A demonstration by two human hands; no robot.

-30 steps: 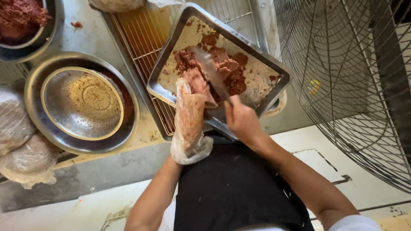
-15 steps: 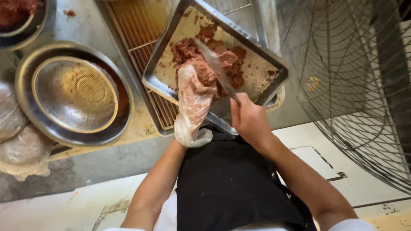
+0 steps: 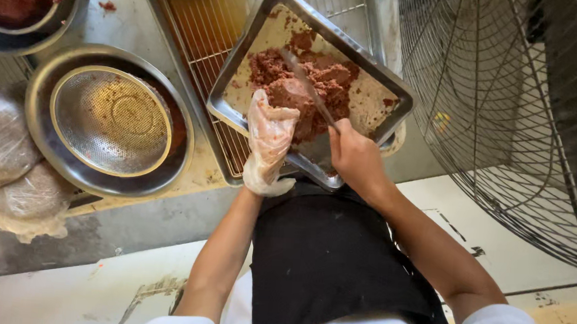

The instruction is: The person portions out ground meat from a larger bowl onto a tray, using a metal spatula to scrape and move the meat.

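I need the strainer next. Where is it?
In the head view, the strainer sits inside the round metal bowl, left of the meat tray and wire rack.

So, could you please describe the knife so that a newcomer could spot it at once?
Find the square metal tray tilted over the wire rack. The knife lies across its reddish-brown paste, gripped by the bare right hand. It is the only long, thin blade there; the left hand is gloved.

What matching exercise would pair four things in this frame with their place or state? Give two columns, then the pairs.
1. left hand
2. right hand
3. strainer
4. wire rack

A. lies under the metal tray
B. grips a knife
C. sits inside a steel bowl
D. wears a clear glove, on the red paste

Pairs: 1-D, 2-B, 3-C, 4-A
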